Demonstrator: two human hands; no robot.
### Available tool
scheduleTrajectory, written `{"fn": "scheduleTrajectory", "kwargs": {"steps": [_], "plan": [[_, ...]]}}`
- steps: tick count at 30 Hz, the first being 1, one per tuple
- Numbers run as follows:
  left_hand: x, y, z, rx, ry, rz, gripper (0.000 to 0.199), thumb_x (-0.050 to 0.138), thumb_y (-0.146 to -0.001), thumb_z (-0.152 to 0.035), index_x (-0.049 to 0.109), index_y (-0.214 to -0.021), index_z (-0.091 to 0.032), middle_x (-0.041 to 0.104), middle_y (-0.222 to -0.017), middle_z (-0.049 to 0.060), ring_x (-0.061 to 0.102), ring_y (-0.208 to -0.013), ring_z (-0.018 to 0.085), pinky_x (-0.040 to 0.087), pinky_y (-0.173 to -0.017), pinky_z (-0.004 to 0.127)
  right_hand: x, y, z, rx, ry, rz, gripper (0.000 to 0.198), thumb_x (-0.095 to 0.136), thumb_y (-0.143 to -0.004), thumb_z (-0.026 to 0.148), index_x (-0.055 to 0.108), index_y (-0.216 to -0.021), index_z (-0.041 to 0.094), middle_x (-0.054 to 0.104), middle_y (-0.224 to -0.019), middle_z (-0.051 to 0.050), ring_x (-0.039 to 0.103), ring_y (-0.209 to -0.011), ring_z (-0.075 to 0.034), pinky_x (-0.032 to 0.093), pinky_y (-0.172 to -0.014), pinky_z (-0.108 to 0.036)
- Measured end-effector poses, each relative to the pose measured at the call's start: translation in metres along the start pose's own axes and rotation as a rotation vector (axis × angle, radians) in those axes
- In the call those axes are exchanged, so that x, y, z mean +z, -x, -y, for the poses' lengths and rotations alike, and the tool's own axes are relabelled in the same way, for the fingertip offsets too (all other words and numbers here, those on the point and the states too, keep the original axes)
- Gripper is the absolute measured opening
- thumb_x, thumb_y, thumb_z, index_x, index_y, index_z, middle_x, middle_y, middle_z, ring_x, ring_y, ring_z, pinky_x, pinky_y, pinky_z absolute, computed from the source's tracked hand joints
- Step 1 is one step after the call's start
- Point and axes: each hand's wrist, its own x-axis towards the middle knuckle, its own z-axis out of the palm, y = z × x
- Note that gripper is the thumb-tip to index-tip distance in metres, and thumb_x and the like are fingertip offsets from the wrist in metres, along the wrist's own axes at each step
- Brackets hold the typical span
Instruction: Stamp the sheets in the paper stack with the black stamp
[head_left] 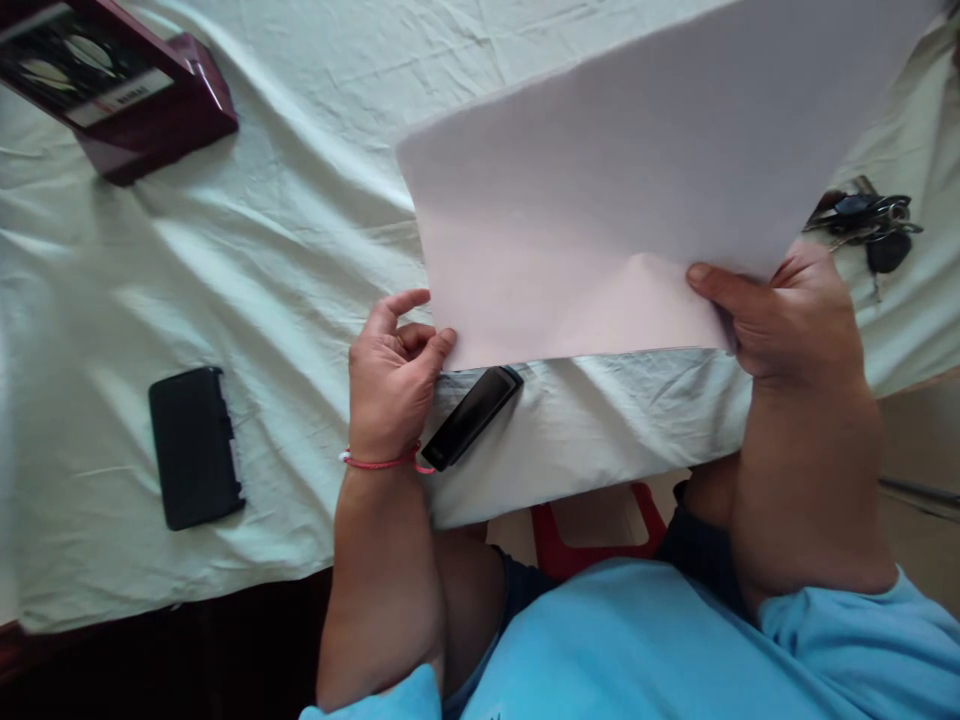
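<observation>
A large white sheet of paper (585,200), possibly several sheets together, is held up over the cloth-covered table. My left hand (394,370) pinches its near left corner, the thumb on top and the other fingers partly hidden at the edge. Along the near right side my right hand (787,310) grips the paper, thumb pressed on its face and fingers underneath out of sight. The paper bulges slightly beside that thumb. A black stapler-like object (472,418) lies on the cloth just below the paper's near edge, close to my left wrist.
A black phone (193,448) lies on the pale green tablecloth (300,250) at the left. A maroon stand with a picture panel (157,110) occupies the far left. A bunch of keys (874,222) rests beyond my right hand. A red stool (551,540) shows below the table edge.
</observation>
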Motion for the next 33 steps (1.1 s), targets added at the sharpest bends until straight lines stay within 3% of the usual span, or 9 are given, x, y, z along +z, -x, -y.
{"fn": "scheduleTrajectory", "kwargs": {"steps": [8, 13, 17, 20, 26, 31, 33], "plan": [[0.0, 0.001, -0.001, 0.004, -0.082, 0.08, 0.034, 0.084, -0.085, -0.044, 0.079, -0.108, -0.02, 0.059, -0.064, -0.005, 0.05, -0.053, 0.013, 0.043, -0.048, 0.026, 0.004, 0.001, 0.004, 0.033, -0.058, -0.008, 0.033, 0.103, -0.064, 0.025, 0.088, -0.093, 0.025, 0.089, -0.104, 0.001, 0.083, -0.096, -0.02, 0.072, -0.098, -0.039], [-0.002, 0.0, -0.004, 0.041, -0.083, 0.079, 0.022, 0.08, -0.089, -0.039, 0.077, -0.102, -0.021, 0.063, -0.069, -0.003, 0.054, -0.057, 0.014, 0.044, -0.048, 0.024, 0.006, 0.001, 0.004, 0.005, -0.048, -0.01, 0.037, 0.108, -0.065, 0.037, 0.087, -0.093, 0.027, 0.089, -0.104, 0.002, 0.084, -0.099, -0.021, 0.073, -0.101, -0.044], [-0.004, 0.001, -0.001, 0.097, -0.217, 0.127, 0.016, 0.075, -0.096, -0.035, 0.076, -0.104, -0.021, 0.064, -0.064, -0.005, 0.053, -0.052, 0.014, 0.043, -0.052, 0.027, 0.003, 0.0, 0.007, 0.003, -0.028, -0.014, 0.04, 0.111, -0.064, 0.041, 0.085, -0.09, 0.025, 0.088, -0.102, 0.001, 0.081, -0.092, -0.019, 0.073, -0.096, -0.042], [-0.003, 0.002, 0.003, 0.104, -0.31, 0.111, 0.019, 0.075, -0.095, -0.031, 0.078, -0.111, -0.02, 0.066, -0.064, -0.006, 0.057, -0.055, 0.014, 0.045, -0.06, 0.029, -0.002, 0.0, 0.012, -0.011, 0.01, -0.037, 0.042, 0.111, -0.063, 0.041, 0.085, -0.091, 0.024, 0.088, -0.102, 0.0, 0.081, -0.092, -0.02, 0.073, -0.097, -0.044], [-0.002, 0.005, 0.006, 0.085, -0.321, 0.089, 0.047, 0.08, -0.092, -0.035, 0.076, -0.135, -0.018, 0.081, -0.083, 0.0, 0.068, -0.07, 0.019, 0.05, -0.071, 0.033, -0.008, 0.001, 0.022, -0.001, 0.072, -0.038, 0.046, 0.114, -0.057, 0.049, 0.087, -0.086, 0.026, 0.09, -0.105, -0.001, 0.083, -0.099, -0.025, 0.073, -0.106, -0.053], [-0.012, 0.018, -0.008, 0.118, -0.305, 0.083, 0.044, 0.087, -0.098, -0.05, 0.081, -0.128, -0.019, 0.086, -0.104, 0.006, 0.072, -0.082, 0.02, 0.055, -0.076, 0.034, -0.018, 0.0, 0.026, 0.034, 0.127, -0.045, 0.045, 0.115, -0.057, 0.047, 0.087, -0.083, 0.025, 0.089, -0.105, -0.002, 0.081, -0.095, -0.023, 0.072, -0.107, -0.05], [-0.02, 0.025, -0.015, 0.168, -0.27, 0.165, 0.047, 0.095, -0.093, -0.052, 0.084, -0.127, -0.022, 0.085, -0.114, 0.006, 0.072, -0.091, 0.021, 0.056, -0.082, 0.034, -0.022, -0.001, 0.026, 0.034, 0.148, -0.049, 0.043, 0.114, -0.059, 0.044, 0.087, -0.084, 0.024, 0.088, -0.104, -0.003, 0.079, -0.092, -0.021, 0.072, -0.101, -0.048]]}}
